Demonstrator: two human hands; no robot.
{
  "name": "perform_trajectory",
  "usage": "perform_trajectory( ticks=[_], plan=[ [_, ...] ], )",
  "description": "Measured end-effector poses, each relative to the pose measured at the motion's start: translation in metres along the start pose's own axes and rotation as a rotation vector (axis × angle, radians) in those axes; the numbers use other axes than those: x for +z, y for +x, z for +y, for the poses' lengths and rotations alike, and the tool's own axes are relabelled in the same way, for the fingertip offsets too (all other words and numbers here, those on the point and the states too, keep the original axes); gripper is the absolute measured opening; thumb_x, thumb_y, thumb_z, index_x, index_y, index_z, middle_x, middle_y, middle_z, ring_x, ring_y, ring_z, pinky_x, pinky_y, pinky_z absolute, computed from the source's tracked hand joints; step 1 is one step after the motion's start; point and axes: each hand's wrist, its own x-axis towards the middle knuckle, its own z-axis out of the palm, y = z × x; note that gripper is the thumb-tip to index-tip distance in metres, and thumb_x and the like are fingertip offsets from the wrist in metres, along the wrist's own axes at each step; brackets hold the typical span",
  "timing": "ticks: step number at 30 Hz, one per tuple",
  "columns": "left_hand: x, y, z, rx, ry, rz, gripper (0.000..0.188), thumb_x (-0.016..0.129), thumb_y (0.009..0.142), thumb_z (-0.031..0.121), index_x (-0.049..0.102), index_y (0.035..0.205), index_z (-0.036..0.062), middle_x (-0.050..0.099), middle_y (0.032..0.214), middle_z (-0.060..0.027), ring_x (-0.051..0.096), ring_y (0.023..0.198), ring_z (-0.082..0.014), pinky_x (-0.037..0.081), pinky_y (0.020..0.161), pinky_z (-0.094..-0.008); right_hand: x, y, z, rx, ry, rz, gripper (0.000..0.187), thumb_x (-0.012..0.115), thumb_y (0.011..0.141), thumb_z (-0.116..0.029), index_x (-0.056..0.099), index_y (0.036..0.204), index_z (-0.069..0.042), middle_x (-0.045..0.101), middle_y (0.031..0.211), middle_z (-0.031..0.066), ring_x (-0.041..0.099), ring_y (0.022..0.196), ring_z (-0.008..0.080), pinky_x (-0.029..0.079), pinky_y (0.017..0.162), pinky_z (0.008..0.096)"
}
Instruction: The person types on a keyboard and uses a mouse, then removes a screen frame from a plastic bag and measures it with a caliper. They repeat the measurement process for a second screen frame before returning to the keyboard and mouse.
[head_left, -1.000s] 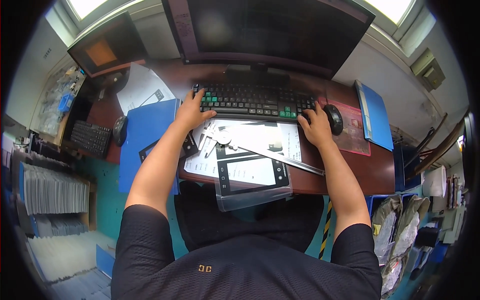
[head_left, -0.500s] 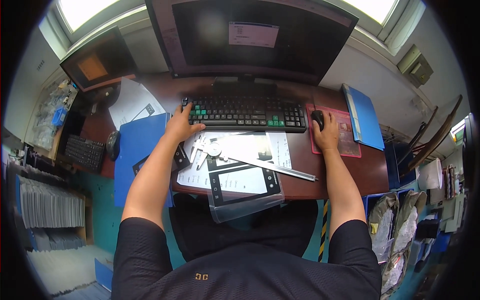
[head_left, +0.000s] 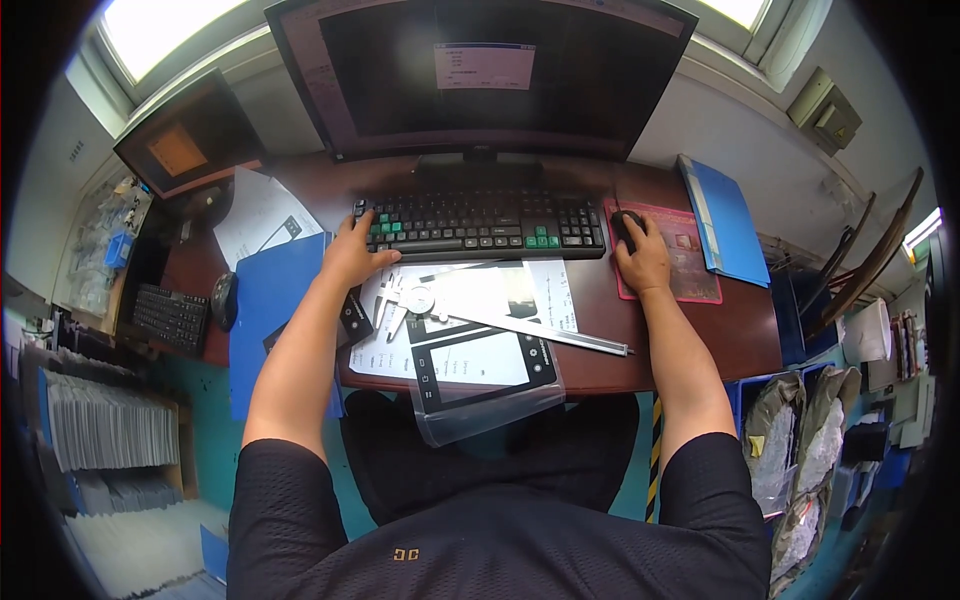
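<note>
My left hand (head_left: 352,254) rests at the left end of a black keyboard (head_left: 470,222) with several green keys. Its fingers are spread over the corner keys, and the thumb lies along the front edge. Under my right hand (head_left: 644,256) is a black computer mouse (head_left: 627,228), with the fingers curved round it on a red mouse pad (head_left: 688,268). Between my forearms a dial caliper (head_left: 500,320) lies slantwise on printed sheets (head_left: 552,285). Below it is a clear plastic bag or film with a black-framed panel (head_left: 487,368).
A large monitor (head_left: 480,110) shows a small dialog window. At left stand a second monitor (head_left: 190,135), another keyboard (head_left: 170,318), a second mouse (head_left: 224,300) and a blue folder (head_left: 270,290). Another blue folder (head_left: 730,225) lies at right. Bags in blue crates (head_left: 790,440) stand beyond the desk's right edge.
The view has shifted and tilted slightly. My right hand sits a little further left on the pad with the mouse. My left hand stays on the keyboard's left end.
</note>
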Motion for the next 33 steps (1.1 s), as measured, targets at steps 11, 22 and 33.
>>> perform_trajectory(
  ticks=[11,22,33],
  plan=[
    [-0.0018,-0.0009,0.0022,-0.016,-0.003,-0.017,0.102,0.086,0.076,0.05,0.038,0.158,0.0141,0.035,0.162,-0.0236,0.045,0.144,-0.0407,0.043,0.114,-0.0444,0.0018,-0.0008,0.0031,-0.012,0.001,0.025,0.049,0.069,0.083,-0.024,0.068,0.132,-0.021,0.056,0.145,0.0158,0.061,0.122,0.0397,0.052,0.101,0.0492],
    [-0.002,-0.0015,0.0025,-0.01,-0.006,-0.014,0.102,0.087,0.076,0.049,0.038,0.158,0.012,0.037,0.161,-0.0251,0.044,0.144,-0.0419,0.041,0.115,-0.0435,0.0,-0.0003,0.0004,0.016,-0.019,0.031,0.05,0.067,0.083,-0.024,0.067,0.133,-0.022,0.056,0.144,0.0177,0.061,0.12,0.0411,0.052,0.101,0.0493],
    [-0.001,-0.001,-0.002,-0.006,0.004,-0.007,0.102,0.087,0.076,0.049,0.039,0.157,0.0111,0.036,0.161,-0.0235,0.046,0.142,-0.0404,0.044,0.114,-0.0436,0.0013,-0.001,-0.0059,0.015,-0.057,-0.001,0.053,0.066,0.084,-0.025,0.064,0.137,-0.023,0.055,0.146,0.0183,0.063,0.119,0.0422,0.053,0.099,0.0494]
  ],
)
